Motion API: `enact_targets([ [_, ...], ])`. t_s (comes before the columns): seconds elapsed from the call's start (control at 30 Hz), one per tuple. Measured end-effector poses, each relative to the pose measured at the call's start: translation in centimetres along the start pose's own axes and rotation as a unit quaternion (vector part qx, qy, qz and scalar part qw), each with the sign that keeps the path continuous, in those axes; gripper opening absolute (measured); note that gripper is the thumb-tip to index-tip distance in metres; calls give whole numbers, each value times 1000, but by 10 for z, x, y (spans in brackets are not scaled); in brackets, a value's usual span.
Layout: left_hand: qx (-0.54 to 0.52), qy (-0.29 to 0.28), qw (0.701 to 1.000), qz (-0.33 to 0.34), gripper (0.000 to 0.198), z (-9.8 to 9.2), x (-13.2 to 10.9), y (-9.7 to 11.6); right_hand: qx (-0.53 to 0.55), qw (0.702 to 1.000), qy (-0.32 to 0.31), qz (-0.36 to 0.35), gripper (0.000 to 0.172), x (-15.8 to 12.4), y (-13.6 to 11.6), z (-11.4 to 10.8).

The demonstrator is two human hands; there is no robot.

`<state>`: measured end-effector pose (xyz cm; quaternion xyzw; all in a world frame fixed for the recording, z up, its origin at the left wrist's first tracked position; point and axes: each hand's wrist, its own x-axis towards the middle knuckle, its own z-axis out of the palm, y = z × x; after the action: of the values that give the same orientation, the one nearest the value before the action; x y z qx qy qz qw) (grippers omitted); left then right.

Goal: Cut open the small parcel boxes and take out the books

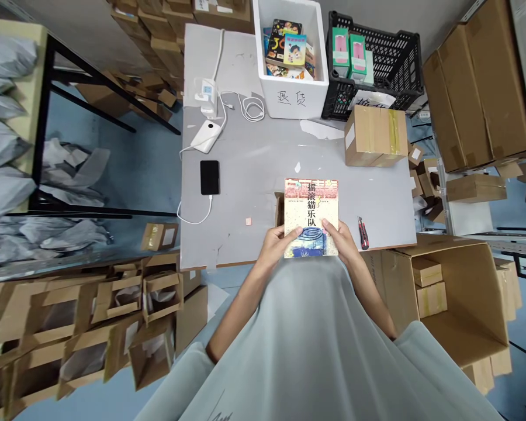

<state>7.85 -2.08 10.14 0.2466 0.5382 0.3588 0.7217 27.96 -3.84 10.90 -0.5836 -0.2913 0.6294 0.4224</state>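
Note:
A square book (pixel 311 204) with a red band on top, a cream middle and a blue picture at the bottom is held up at the table's front edge. My left hand (pixel 277 242) grips its lower left side, thumb on the cover. On the lower right side, my right hand (pixel 344 238) grips it the same way. The fingers behind the book are hidden. Part of a brown cardboard piece (pixel 279 209) shows behind the book's left edge. To the right of my right hand lies a red and black box cutter (pixel 363 234).
On the grey table (pixel 254 152) are a black phone (pixel 209 177), a white power bank (pixel 206 136), cables, a closed carton (pixel 374 137), a white bin (pixel 293 96) with books and a black crate (pixel 394 64) with boxes. A large open carton (pixel 469 292) stands at the right.

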Motion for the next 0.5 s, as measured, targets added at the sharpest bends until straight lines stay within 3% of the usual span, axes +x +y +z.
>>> enact_targets([
  [0.17,26,64,997,19,74,-5,7,-6,-141,973,121,-133,86,11,10,3],
  [0.27,91,85,986,107,63,-6,8,-9,-190,967,78,-152,70,2,9,11],
  [0.37,210,108,947,218,39,-1,2,-13,-169,978,11,-126,70,-7,9,28],
  [0.43,292,111,910,271,27,6,-5,-17,-148,981,19,-121,80,-9,11,41],
  [0.5,360,94,874,313,29,14,-14,-21,-132,982,52,-127,82,-6,13,49],
])
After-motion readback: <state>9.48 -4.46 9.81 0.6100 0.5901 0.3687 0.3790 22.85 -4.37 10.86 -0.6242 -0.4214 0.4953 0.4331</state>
